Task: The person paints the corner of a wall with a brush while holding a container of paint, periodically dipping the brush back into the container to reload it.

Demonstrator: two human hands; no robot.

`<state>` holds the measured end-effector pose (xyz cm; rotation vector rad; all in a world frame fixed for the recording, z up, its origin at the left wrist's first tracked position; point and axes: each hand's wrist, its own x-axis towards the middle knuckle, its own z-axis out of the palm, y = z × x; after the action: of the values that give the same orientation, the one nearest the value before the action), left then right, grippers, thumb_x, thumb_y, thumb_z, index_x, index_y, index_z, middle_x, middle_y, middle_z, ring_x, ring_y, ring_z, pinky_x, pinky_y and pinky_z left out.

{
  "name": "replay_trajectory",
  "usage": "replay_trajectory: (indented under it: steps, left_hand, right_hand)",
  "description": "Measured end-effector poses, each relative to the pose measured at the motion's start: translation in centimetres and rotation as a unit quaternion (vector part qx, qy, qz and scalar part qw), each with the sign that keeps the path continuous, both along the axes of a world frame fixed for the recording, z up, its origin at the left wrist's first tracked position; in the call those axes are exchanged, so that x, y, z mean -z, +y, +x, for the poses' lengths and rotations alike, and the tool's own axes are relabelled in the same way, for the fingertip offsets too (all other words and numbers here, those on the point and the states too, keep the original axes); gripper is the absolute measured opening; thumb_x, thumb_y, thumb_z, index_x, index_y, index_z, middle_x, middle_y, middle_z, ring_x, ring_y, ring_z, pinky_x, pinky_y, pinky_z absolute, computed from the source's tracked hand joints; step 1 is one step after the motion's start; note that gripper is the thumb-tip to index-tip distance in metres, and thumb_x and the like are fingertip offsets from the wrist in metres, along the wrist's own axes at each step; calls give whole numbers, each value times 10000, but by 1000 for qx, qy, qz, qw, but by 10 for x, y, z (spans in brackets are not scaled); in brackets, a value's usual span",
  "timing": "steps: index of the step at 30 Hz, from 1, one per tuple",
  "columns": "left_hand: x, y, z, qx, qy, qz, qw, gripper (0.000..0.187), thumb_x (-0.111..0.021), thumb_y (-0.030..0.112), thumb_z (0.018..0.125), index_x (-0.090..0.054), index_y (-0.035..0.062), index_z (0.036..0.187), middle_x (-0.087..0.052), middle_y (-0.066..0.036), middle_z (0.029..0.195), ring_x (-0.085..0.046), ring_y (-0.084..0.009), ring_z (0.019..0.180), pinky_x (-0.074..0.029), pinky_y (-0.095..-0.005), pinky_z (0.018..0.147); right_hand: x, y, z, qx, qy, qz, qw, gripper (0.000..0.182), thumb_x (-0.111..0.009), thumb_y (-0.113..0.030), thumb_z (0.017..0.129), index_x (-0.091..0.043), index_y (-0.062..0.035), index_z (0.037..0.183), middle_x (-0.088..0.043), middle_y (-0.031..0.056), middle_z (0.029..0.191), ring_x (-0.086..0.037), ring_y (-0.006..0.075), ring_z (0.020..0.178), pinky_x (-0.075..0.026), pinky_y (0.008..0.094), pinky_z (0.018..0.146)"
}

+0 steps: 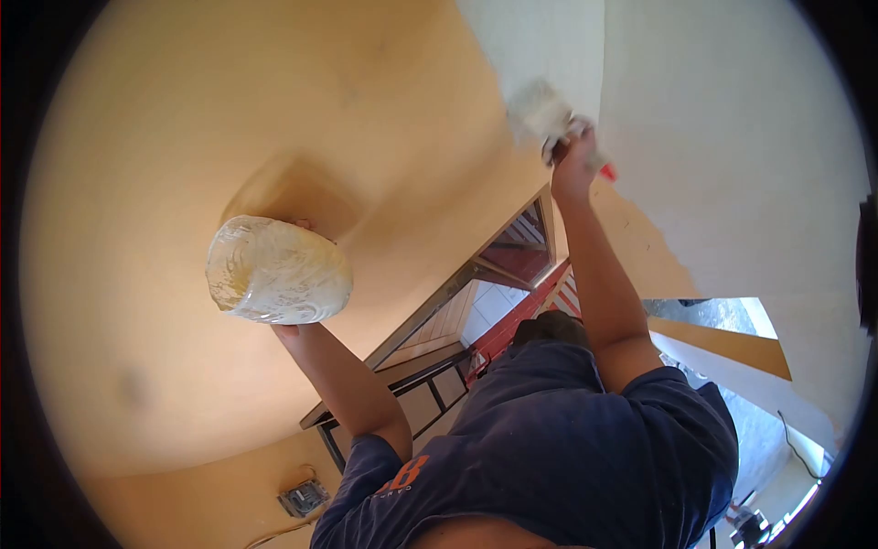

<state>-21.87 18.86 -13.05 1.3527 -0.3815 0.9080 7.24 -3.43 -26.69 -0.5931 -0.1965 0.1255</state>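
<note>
My left hand (288,331), mostly hidden by a clear plastic container (279,270), holds it up at the left; whitish paint-like material smears its walls. Fingertips show at its upper edge. At the upper right, my right hand (576,151) is closed around the handle of a wide, blurred brush-like tool (541,110). Its pale head lies over the border between the yellow-orange wall (412,110) and a whitish coated area (540,37). A red tip shows at the handle's lower end.
A wood-framed opening (551,229) and a dark metal frame (439,389) lie between and below my arms. An electrical box (304,497) sits in the wall at the lower left. Another opening (732,316) with a ledge is at the right.
</note>
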Motion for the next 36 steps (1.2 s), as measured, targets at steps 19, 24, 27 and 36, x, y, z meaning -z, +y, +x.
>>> replay_trajectory:
  steps: [19, 24, 27, 36]
  left_hand:
    - [1, -9, 6, 35, 32, 50, 998, 1253, -890, 468, 380, -242, 105, 1388, -408, -143, 1328, -449, -355, 1189, -409, -501, 969]
    - [-6, -11, 11, 11, 38, 54, 998, 1173, -883, 477, 405, -313, 102, 1359, -477, -130, 1256, -510, -348, 1104, -431, -512, 940]
    - [-7, -9, 8, 21, 24, 64, 997, 1168, -884, 473, 406, -317, 100, 1357, -472, -130, 1263, -510, -350, 1105, -421, -517, 948]
    - [4, 2, 9, 30, 20, 73, 997, 1207, -874, 507, 404, -282, 86, 1368, -463, -155, 1262, -494, -376, 1126, -433, -491, 936]
  right_hand:
    - [-142, -40, 37, 153, -193, -210, 946, 136, -569, -111, 832, -567, 18, 790, -528, 0, 612, -476, 69, 544, -386, 228, 496]
    - [-150, -8, 38, 200, -156, -115, 960, 112, -569, -116, 833, -493, -37, 808, -515, 18, 712, -488, 96, 591, -417, 273, 540]
    - [-66, 7, 25, 202, -69, -158, 964, 103, -570, -106, 831, -488, -47, 811, -527, 21, 722, -515, 93, 616, -453, 256, 536]
    - [113, -35, -10, 77, 153, -296, 940, 131, -571, -114, 819, -488, -23, 861, -602, 109, 763, -601, 159, 545, -535, 273, 492]
